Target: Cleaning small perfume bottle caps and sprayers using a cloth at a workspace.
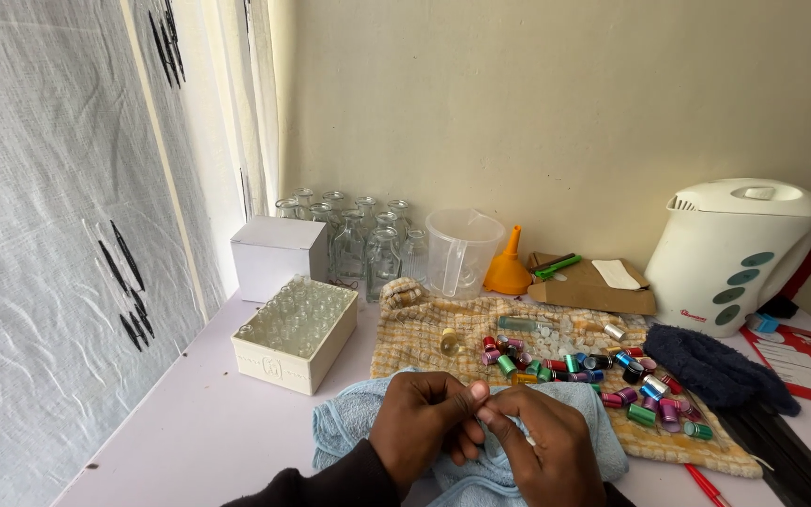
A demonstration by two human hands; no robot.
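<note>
My left hand (421, 421) and my right hand (542, 446) meet over a light blue cloth (359, 418) at the table's front edge. The fingertips of both pinch a small pale object (483, 410) between them; it is too small to name. Just beyond my hands, several small coloured metal caps (593, 371) lie scattered on a yellow checked towel (415, 333). A small glass vial with yellowish liquid (449, 342) lies on the same towel.
An open white box of small clear vials (296, 329) stands at left, a closed white box (277, 255) behind it. Glass bottles (359, 239), a clear measuring jug (462, 252), an orange funnel (509, 265), brown envelopes (593, 286), a white kettle (734, 252) and a dark blue cloth (715, 368) line the back and right.
</note>
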